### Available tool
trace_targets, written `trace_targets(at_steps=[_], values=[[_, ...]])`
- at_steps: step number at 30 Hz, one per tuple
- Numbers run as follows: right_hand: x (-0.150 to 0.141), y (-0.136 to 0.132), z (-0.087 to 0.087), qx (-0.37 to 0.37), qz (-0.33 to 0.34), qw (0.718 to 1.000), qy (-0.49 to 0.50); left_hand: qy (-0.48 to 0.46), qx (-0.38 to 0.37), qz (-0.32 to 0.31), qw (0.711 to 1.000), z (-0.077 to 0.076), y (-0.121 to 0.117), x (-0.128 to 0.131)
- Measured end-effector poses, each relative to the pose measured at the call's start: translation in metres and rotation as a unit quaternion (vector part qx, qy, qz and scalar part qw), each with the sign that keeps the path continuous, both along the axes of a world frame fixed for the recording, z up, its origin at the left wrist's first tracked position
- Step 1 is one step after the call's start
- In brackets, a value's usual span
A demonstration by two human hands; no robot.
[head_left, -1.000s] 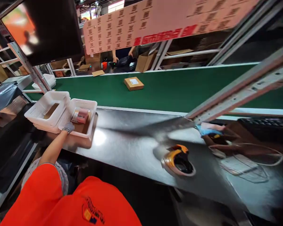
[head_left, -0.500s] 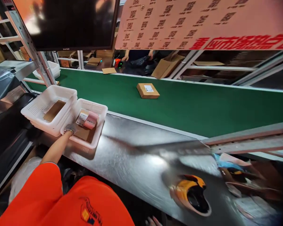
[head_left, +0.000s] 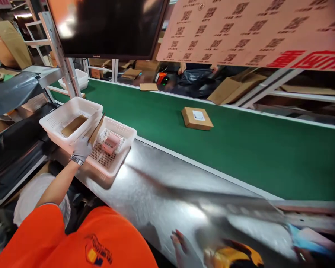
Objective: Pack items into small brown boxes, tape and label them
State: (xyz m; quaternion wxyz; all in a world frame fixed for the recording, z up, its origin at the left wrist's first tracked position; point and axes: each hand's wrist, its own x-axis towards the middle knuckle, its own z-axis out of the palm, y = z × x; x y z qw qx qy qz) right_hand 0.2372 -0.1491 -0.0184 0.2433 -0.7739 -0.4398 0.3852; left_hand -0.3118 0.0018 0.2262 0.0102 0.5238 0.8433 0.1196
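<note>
And up it comes: the flat cardboard [head_left: 96, 130] that lay on the floor of the white basket [head_left: 120, 125] a moment ago now stands steeply tilted in the left hand [head_left: 82, 148], and we see bare mesh where it was. The pink box [head_left: 111, 144] stays behind in the basket, sitting on that mesh, so we'd judge the two are being parted. We follow the left arm, slanting forward and out to the left, its gloved fingers closed narrowly on the cardboard's near edge, with the wristband [head_left: 76, 160] just outside the basket. Look lower down now: the right hand [head_left: 185, 250] has come further into view over the steel bench [head_left: 153, 176], its fingers pointing forward, just beside the yellow tape dispenser [head_left: 225, 257]; it's blurred and cut off by the bottom edge of our view, so we can't tell whether those fingers are wide or narrow, though no held thing shows there
</note>
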Motion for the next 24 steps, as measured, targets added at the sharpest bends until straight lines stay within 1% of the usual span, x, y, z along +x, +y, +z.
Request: trace_targets(at_steps=[2,3,4,6,8,9,10,11,12,13,14,15,16,17,18,19,20,21,22,23,24], values=[[0.006,0.016,0.02,0.003,-0.021,0.998,0.061,0.011,0.037,-0.027,0.999,0.007,-0.018,0.027],[0.008,0.023,0.031,0.016,-0.033,0.996,0.087,0.01,0.057,-0.058,0.997,0.009,-0.027,0.046],[0.011,0.028,0.043,0.039,-0.044,0.993,0.107,0.003,0.075,-0.102,0.992,0.008,-0.036,0.068],[0.016,0.037,0.064,0.105,-0.063,0.981,0.151,-0.022,0.088,-0.219,0.972,0.0,-0.052,0.121],[0.023,0.041,0.08,0.183,-0.063,0.962,0.191,-0.054,0.054,-0.342,0.937,-0.017,-0.061,0.181],[0.028,0.042,0.084,0.216,-0.056,0.955,0.194,-0.063,0.013,-0.402,0.914,-0.028,-0.064,0.21],[0.033,0.043,0.086,0.237,-0.054,0.953,0.182,-0.067,-0.029,-0.446,0.892,-0.04,-0.065,0.237],[0.04,0.043,0.086,0.241,-0.058,0.956,0.158,-0.072,-0.07,-0.487,0.868,-0.052,-0.065,0.26],[0.048,0.043,0.084,0.228,-0.067,0.963,0.129,-0.077,-0.104,-0.508,0.851,-0.064,-0.065,0.28],[0.057,0.042,0.08,0.205,-0.077,0.97,0.103,-0.083,-0.131,-0.513,0.845,-0.075,-0.065,0.296],[0.065,0.041,0.076,0.178,-0.08,0.977,0.088,-0.091,-0.149,-0.502,0.847,-0.086,-0.065,0.307],[0.073,0.039,0.071,0.156,-0.073,0.981,0.087,-0.1,-0.161,-0.476,0.859,-0.096,-0.066,0.315],[0.079,0.037,0.067,0.142,-0.056,0.984,0.094,-0.114,-0.166,-0.432,0.879,-0.105,-0.068,0.321],[0.083,0.034,0.064,0.138,-0.033,0.984,0.105,-0.133,-0.159,-0.372,0.905,-0.113,-0.071,0.324],[0.085,0.031,0.062,0.135,-0.01,0.983,0.121,-0.159,-0.137,-0.298,0.931,-0.121,-0.075,0.326],[0.085,0.027,0.062,0.126,0.005,0.982,0.141,-0.195,-0.101,-0.217,0.951,-0.129,-0.079,0.328],[0.083,0.025,0.063,0.111,0.012,0.98,0.164,-0.243,-0.058,-0.134,0.959,-0.136,-0.083,0.329],[0.08,0.022,0.065,0.095,0.01,0.977,0.191,-0.298,-0.017,-0.059,0.952,-0.142,-0.087,0.332],[0.076,0.02,0.069,0.079,0.004,0.972,0.221,-0.353,0.012,0.003,0.935,-0.149,-0.09,0.334],[0.072,0.019,0.072,0.065,-0.003,0.966,0.249,-0.402,0.021,0.046,0.914,-0.154,-0.091,0.337],[0.069,0.018,0.074,0.056,-0.008,0.962,0.269,-0.439,0.014,0.071,0.896,-0.16,-0.091,0.341]])
